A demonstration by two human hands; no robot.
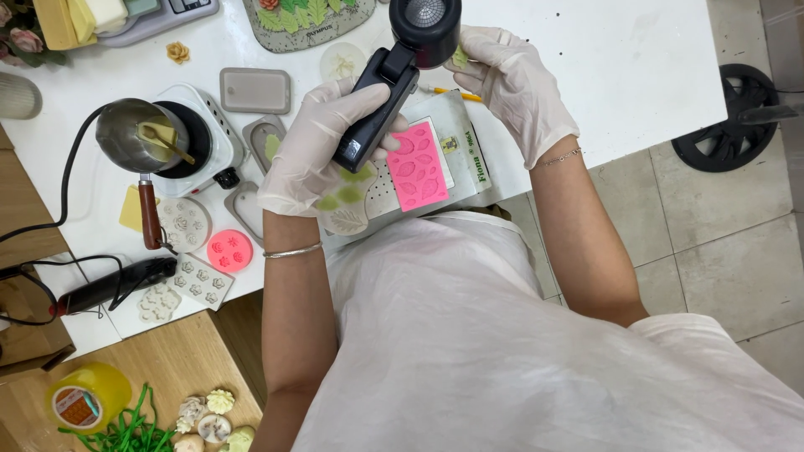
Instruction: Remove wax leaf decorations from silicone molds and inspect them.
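- The left hand (314, 146), gloved, is wrapped tight around the handle of a black heat gun (394, 75), tipping its round nozzle up toward the camera and away from the desk (636, 59).
- The right hand (511, 79), also gloved, pinches a small pale green piece (460, 57) right at the nozzle's edge, probably to warm it while keeping the fingers beside the opening.
- Both are raised above a pink leaf mould (416, 166) lying on a white tray (456, 138), so anything dropped would land there.
- On the left of the desk, a metal pot (134, 134) with a spoon in it sits on a small hot plate (201, 138), its handle sticking out toward the person for an easy grab.
- A round pink mould (229, 250) and pale moulds lie near the desk edge.
- The green piece is mostly hidden by the nozzle and fingers; its shape is unclear.
- The left palm covers part of the tray, and the things along the top edge are cut off.
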